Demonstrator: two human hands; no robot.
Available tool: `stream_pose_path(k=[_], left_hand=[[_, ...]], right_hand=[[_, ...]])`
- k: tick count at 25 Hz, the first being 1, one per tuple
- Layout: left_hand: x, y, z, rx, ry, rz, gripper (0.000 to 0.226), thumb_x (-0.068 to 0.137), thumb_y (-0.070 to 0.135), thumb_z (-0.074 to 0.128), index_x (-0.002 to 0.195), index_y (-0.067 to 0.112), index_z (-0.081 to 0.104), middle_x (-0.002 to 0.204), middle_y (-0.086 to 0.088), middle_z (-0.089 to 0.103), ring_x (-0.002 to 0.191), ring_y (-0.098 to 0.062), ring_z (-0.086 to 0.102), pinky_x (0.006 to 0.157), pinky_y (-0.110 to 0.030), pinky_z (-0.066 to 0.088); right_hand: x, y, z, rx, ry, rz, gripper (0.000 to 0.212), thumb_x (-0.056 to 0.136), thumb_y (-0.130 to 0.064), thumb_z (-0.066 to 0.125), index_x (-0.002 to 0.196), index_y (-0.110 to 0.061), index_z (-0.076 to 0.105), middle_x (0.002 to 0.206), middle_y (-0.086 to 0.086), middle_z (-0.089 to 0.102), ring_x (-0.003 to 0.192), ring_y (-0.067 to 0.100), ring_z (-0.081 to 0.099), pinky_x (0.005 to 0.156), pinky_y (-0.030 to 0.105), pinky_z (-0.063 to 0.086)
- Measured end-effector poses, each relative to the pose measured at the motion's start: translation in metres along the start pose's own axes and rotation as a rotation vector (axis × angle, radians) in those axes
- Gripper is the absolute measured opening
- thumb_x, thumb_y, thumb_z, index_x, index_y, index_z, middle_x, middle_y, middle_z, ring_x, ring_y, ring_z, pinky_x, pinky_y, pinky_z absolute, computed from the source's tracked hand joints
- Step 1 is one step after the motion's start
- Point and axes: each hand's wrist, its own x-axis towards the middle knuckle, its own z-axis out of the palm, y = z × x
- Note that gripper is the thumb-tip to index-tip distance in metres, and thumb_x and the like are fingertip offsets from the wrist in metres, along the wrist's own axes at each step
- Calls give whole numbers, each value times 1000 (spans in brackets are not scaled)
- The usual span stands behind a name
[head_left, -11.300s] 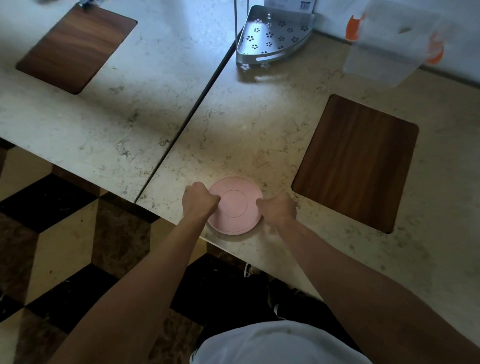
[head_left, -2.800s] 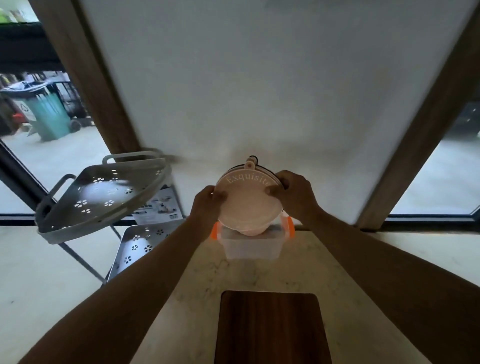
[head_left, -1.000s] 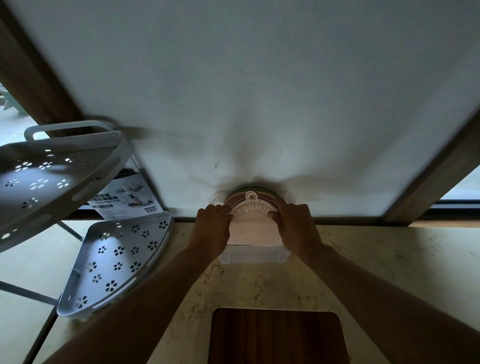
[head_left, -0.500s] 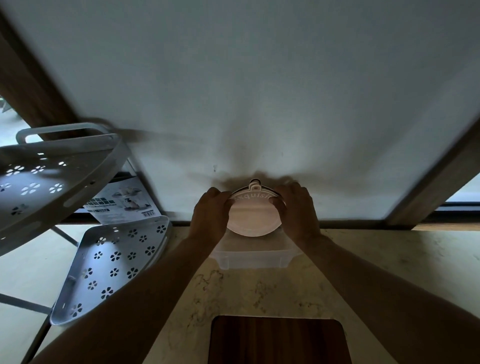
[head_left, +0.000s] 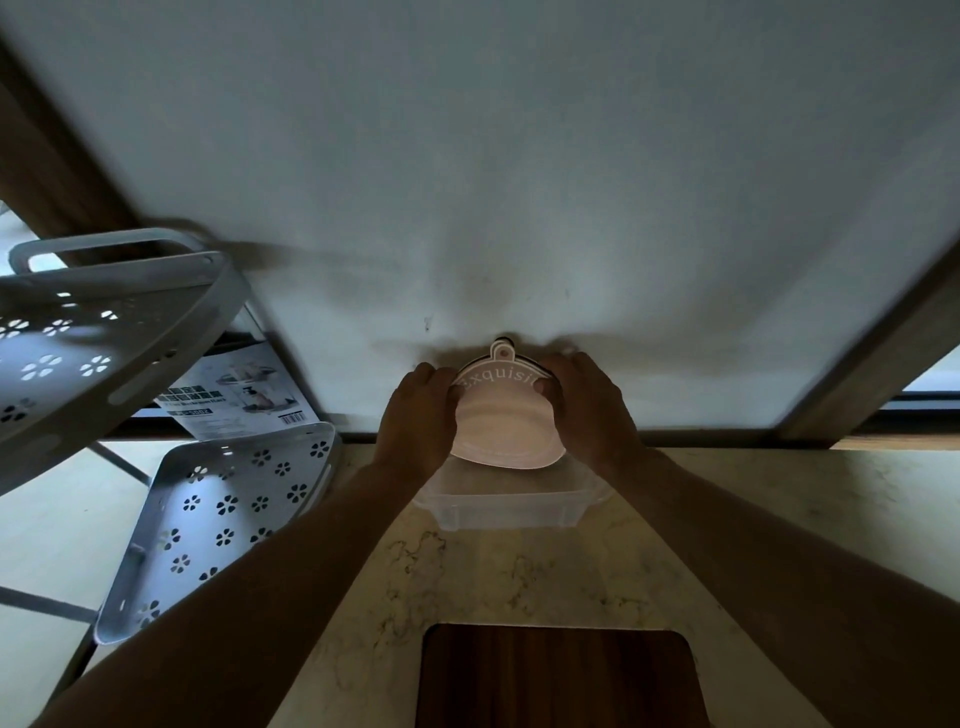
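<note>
**Both hands clasp a pink dish over a clear tub**

The left hand (head_left: 418, 415) and the right hand (head_left: 592, 410) grip the pink dish (head_left: 506, 421) by opposite sides of its rim. Each thumb is pressed on the near face beside the raised lettering, and the fingers curl round behind the edge. The dish is round, smooth and matt, like soft plastic or silicone. It has a broad flat rim with embossed letters and a stepped oval centre. A small rounded tab (head_left: 502, 352) with a hole sticks up from its top edge, and a thin dark edge shows just behind that tab.

The dish is held tilted, its face toward the camera, close to the wall (head_left: 493, 182) and above the open mouth of the clear tub (head_left: 506, 506). Whether its lower edge touches the tub cannot be told. The tub is a rectangular box of translucent, glossy plastic with a thickened lip, standing on the counter (head_left: 519, 577) against the wall.

The counter is pale polished stone with thin dark veins. A dark wood panel (head_left: 558, 675) with rounded corners is set into it nearer the camera. At the left stands a grey metal rack: its lower shelf (head_left: 218, 519) and upper shelf (head_left: 93, 338) are wedge-shaped and punched with flower-shaped holes. A printed cardboard box (head_left: 244, 389) leans behind them. The wall is plain, matt and white, bordered on the right by a slanting wooden frame (head_left: 872, 364).
</note>
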Motion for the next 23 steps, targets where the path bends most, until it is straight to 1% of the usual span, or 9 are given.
stream_pose_path(k=[3, 6, 9, 12, 14, 18, 23], left_hand=[[1, -1, 2, 47, -15, -3, 20, 97, 17, 49, 109, 9, 62, 97, -14, 62, 87, -32, 57, 78, -47, 48], [2, -4, 6, 43, 18, -17, 19, 96, 17, 51, 108, 10, 64, 97, -14, 62, 88, -33, 57, 77, -47, 48], [-1, -4, 9, 33, 35, -12, 21, 96, 17, 51, 112, 11, 64, 101, -13, 63, 91, -31, 57, 79, -47, 48], [-3, -5, 11, 48, 51, -4, 22, 95, 18, 52, 111, 10, 65, 101, -13, 63, 90, -31, 58, 78, -46, 49], [-3, -5, 13, 57, 49, -10, 21, 95, 19, 52, 109, 10, 64, 100, -13, 63, 91, -31, 57, 78, -45, 48], [-2, -7, 15, 52, 37, -17, 22, 96, 19, 50, 114, 12, 61, 107, -13, 62, 98, -31, 55, 80, -46, 47], [-3, -9, 17, 47, 2, -19, 25, 93, 22, 52, 117, 14, 56, 115, -13, 57, 105, -32, 52, 82, -46, 46]], right_hand=[[4, 2, -1, -17, -19, 12, 30, 96, -19, 56, 126, -17, 61, 123, 15, 59, 110, 35, 59, 90, 40, 47], [3, 1, 0, -37, 18, -9, 29, 93, -16, 61, 123, -15, 64, 117, 15, 62, 108, 35, 56, 90, 41, 47], [-1, 4, 1, -66, 57, -23, 28, 92, -20, 64, 119, -12, 65, 115, 16, 63, 104, 36, 57, 88, 45, 48], [-3, 6, 3, -68, 83, 22, 27, 90, -27, 65, 112, -10, 65, 119, 13, 61, 104, 33, 56, 88, 43, 45], [-6, 7, 6, -113, 86, 24, 28, 89, -28, 65, 110, -10, 64, 121, 13, 60, 107, 32, 54, 88, 42, 43], [-6, 7, 6, -84, 52, 53, 32, 79, -21, 70, 107, -7, 64, 120, 13, 58, 105, 33, 53, 86, 40, 41], [-6, 10, 3, -33, 23, 64, 31, 83, -17, 72, 111, -7, 64, 127, 14, 56, 111, 35, 50, 92, 43, 40]])
